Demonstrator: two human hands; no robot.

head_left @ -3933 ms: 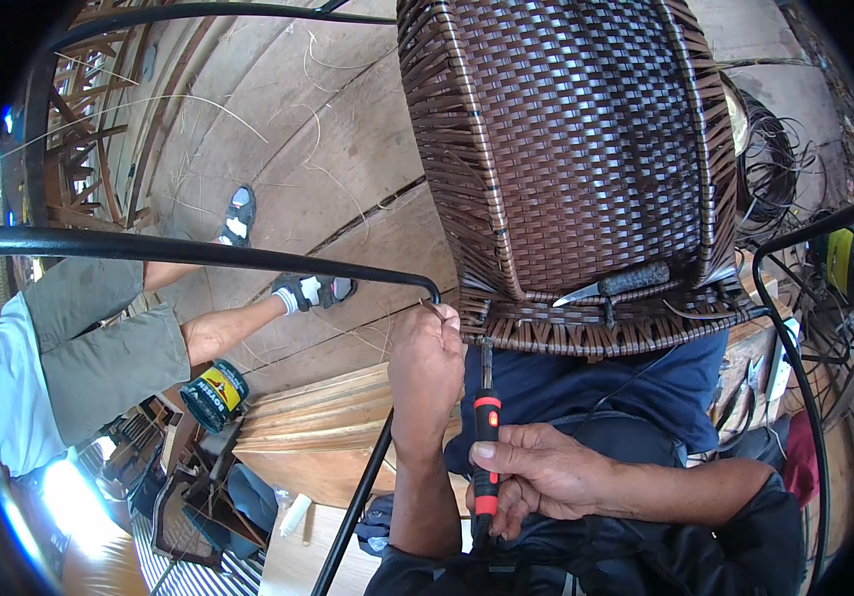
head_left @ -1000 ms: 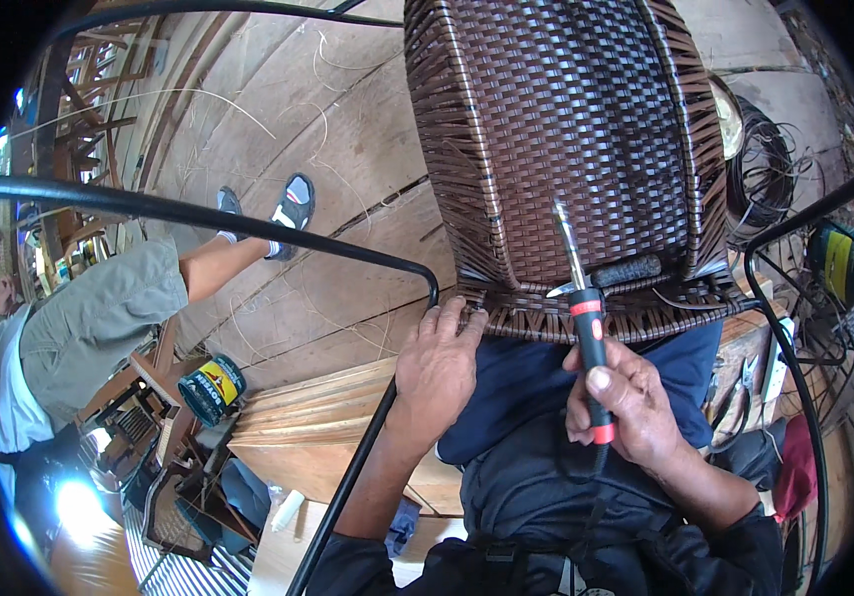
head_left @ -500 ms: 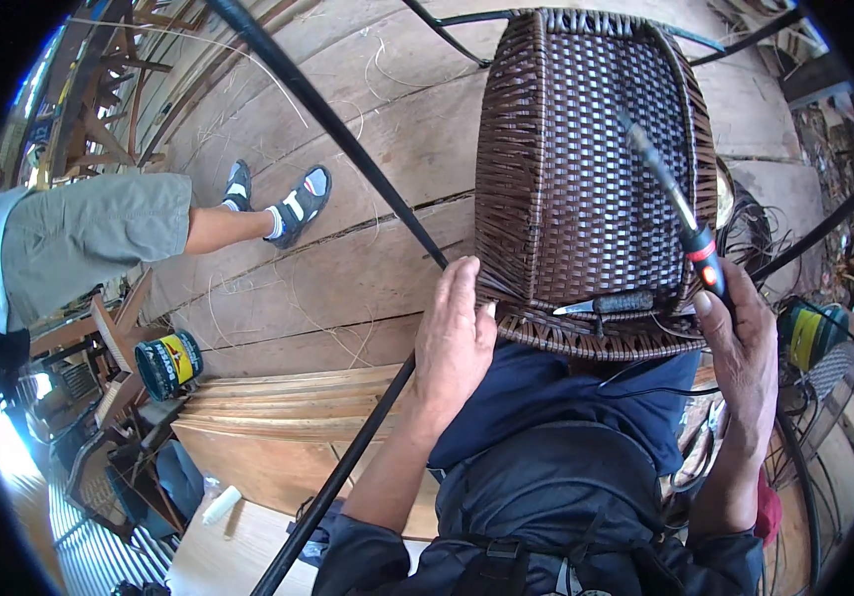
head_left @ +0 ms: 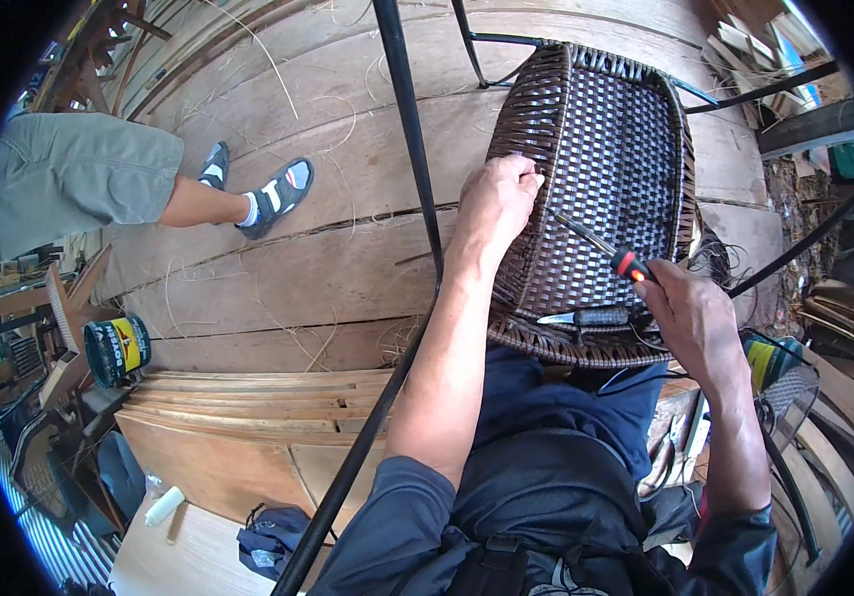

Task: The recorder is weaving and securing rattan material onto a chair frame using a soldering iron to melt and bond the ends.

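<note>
A brown woven wicker chair seat [head_left: 606, 179], fixed to a black metal frame, rests before me over my lap. My left hand [head_left: 499, 204] is at its left side, fingers pinched together near the raised woven edge; whatever is between the fingertips is too small to make out. My right hand [head_left: 695, 313] grips a soldering iron [head_left: 629, 264] by its black and red handle, where a small light glows. The iron's metal tip points up and left, close to that woven edge and just below my left fingers. A small knife [head_left: 601, 317] lies on the near part of the weave.
Black metal bars [head_left: 409, 119] cross on the left and right. A person's leg [head_left: 203, 204] stands on the plank floor at left. A green and yellow tin [head_left: 117, 350] and stacked boards [head_left: 248, 402] are at lower left; pliers [head_left: 667, 452] lie beside my right thigh.
My left hand has moved up and forward from beside the bar to the weave, its fingers closing. The soldering iron has swung left and lower toward the woven edge. The view has shifted.
</note>
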